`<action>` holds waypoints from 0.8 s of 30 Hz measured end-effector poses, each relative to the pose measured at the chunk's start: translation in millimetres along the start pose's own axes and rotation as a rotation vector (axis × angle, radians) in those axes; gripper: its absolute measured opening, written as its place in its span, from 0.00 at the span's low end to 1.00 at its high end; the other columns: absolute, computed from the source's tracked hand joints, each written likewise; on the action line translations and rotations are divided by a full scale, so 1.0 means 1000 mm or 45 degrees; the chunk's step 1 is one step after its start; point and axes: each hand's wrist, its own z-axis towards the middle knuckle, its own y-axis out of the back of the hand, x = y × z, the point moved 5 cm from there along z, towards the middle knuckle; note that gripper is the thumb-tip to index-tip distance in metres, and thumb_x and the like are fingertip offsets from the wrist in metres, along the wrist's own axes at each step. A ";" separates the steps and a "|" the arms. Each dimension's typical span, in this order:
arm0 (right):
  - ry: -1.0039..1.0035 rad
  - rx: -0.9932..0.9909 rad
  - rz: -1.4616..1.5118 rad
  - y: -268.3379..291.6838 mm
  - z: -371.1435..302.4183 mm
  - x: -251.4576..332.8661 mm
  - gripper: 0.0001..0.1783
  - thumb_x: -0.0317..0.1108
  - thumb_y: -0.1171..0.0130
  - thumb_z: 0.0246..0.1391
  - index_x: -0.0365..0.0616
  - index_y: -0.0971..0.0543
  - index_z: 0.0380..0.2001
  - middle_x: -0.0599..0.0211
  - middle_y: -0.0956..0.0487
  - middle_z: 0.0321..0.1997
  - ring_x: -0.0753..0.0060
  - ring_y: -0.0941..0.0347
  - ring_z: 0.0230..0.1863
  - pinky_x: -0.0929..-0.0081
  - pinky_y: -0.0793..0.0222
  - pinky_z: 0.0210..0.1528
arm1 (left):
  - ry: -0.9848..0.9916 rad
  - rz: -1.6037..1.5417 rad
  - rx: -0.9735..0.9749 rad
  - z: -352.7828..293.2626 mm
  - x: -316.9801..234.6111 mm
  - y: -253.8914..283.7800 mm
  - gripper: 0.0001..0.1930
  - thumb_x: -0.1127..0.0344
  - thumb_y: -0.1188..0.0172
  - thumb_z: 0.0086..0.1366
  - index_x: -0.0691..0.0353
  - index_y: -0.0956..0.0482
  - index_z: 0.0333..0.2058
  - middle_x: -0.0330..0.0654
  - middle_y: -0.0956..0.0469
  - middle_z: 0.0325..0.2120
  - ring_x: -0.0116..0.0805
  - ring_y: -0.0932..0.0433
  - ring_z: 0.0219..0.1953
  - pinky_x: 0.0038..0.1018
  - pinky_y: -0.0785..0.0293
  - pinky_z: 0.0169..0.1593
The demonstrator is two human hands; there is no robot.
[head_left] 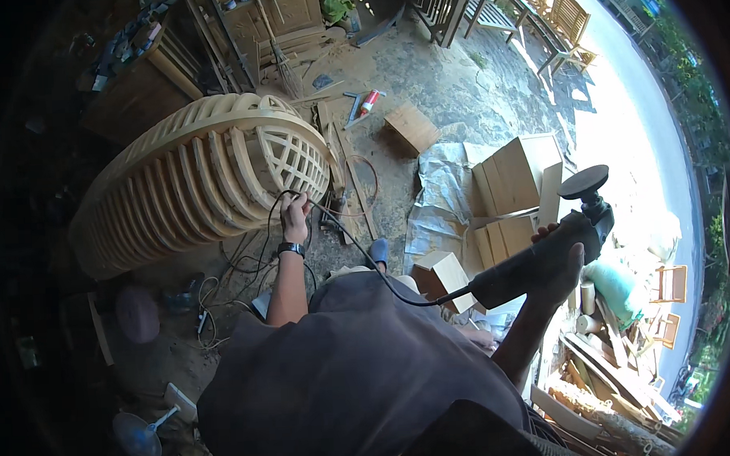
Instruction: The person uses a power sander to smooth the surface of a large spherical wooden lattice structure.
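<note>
Dark shirt (354, 373) nearest, power tool (511, 271) held up on the right

Closest to the camera, the shirt covers the person's torso across the lower middle. Off to the person's right, the right hand (561, 279) is wrapped around the body of the black power tool, whose round disc (584, 182) sits at the far end, clear of any wood. A black cord (438, 303) runs from the tool's rear across to the left hand (296, 213), where bent fingers pinch it; whether they also touch the slatted wooden frame (178, 182) just beside them, I cannot tell. A dark watch (291, 248) circles the left wrist. Wooden boxes (532, 170) stand beyond the tool, near a silvery sheet (440, 197) on the floor (465, 92). Farther off lies a red-and-white bottle (369, 102).
</note>
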 end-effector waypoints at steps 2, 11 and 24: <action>-0.058 0.001 0.004 0.002 0.035 -0.008 0.34 0.53 0.49 0.62 0.35 0.33 0.59 0.52 0.24 0.50 0.53 0.24 0.50 0.58 0.27 0.52 | -0.076 0.196 0.132 0.019 -0.001 -0.051 0.03 0.67 0.44 0.67 0.58 0.25 0.34 0.34 0.21 0.31 0.20 0.29 0.28 0.17 0.33 0.33; -0.328 0.261 -0.004 -0.042 0.252 -0.083 0.34 0.53 0.57 0.67 0.33 0.35 0.61 0.47 0.26 0.56 0.50 0.28 0.56 0.52 0.32 0.60 | -0.131 0.354 0.084 0.087 0.011 -0.136 0.06 0.67 0.45 0.64 0.62 0.23 0.34 0.35 0.20 0.29 0.19 0.29 0.27 0.20 0.34 0.31; -0.859 1.040 0.013 -0.292 0.495 -0.251 0.27 0.42 0.42 0.55 0.36 0.28 0.53 0.53 0.23 0.47 0.54 0.25 0.48 0.55 0.30 0.55 | 0.087 -0.177 -0.978 0.102 0.094 -0.149 0.11 0.64 0.41 0.60 0.64 0.25 0.22 0.36 0.33 0.11 0.27 0.35 0.13 0.25 0.44 0.17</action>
